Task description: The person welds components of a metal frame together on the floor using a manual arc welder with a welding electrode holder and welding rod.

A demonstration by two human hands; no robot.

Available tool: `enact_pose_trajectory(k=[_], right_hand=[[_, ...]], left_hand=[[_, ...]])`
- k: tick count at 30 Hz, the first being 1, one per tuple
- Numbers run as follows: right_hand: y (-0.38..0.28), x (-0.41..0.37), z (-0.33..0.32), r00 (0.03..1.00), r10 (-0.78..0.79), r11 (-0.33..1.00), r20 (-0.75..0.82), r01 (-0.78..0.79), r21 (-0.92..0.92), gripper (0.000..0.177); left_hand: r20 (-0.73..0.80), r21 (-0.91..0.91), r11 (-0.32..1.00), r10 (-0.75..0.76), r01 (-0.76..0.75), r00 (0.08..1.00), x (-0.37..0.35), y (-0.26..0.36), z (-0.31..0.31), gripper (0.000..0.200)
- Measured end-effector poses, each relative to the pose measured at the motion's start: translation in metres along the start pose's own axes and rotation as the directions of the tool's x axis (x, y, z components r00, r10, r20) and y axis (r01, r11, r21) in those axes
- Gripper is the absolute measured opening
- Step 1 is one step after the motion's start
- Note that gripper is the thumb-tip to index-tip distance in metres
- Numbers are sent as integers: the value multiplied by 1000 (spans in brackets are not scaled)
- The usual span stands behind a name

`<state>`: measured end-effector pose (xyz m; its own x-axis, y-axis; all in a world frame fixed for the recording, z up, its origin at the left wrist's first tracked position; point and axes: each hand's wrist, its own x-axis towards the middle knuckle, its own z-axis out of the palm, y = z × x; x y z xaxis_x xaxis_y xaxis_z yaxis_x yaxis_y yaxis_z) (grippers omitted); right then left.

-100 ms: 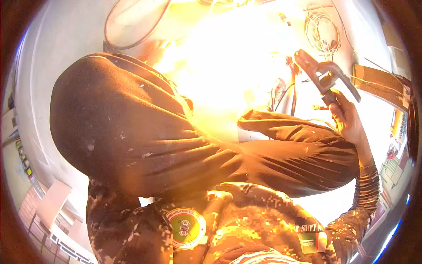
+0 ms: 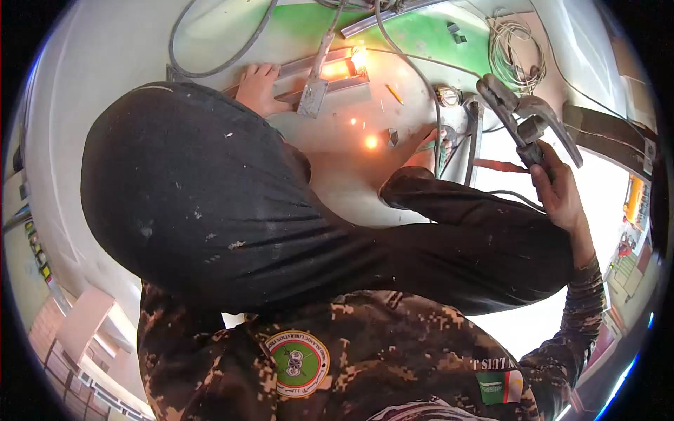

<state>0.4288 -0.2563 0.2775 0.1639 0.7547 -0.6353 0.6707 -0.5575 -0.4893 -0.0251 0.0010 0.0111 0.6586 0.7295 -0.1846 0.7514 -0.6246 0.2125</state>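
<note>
- In the head view, the bars [image 2: 347,84] lay on the floor in front of the person, and their long axis ran from the left hand [image 2: 258,88] towards the right, rising slightly in the picture.
- The left hand was the nearer one: it lay over the left part of the bars, with thumb wide from the fingers. Whether it gripped or only pressed, one could not tell.
- The right hand [image 2: 558,184] was closed around the holder [image 2: 519,119], well apart from the bars, to their right and nearer to the body.
- The holder's head pointed up and left. A thin dark line, probably a rod [image 2: 428,62], ran from there to the glow [image 2: 359,59].
- This glow sat at the bars' right end, opposite the left hand.
- Between the left hand and the glow, the clamp [image 2: 312,97] lay across the lower bar.
</note>
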Motion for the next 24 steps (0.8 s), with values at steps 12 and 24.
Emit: enact_pose_trajectory(k=[12, 24], right_hand=[[-1, -16, -5, 865, -500, 703, -46, 374, -605, 25], [0, -19, -1, 901, -433, 690, 19, 345, -636, 22]], left_hand=[[-142, -40, 997, 62, -69, 988, 21, 16, 24, 94], [-130, -48, 995, 76, -82, 989, 13, 17, 27, 94]])
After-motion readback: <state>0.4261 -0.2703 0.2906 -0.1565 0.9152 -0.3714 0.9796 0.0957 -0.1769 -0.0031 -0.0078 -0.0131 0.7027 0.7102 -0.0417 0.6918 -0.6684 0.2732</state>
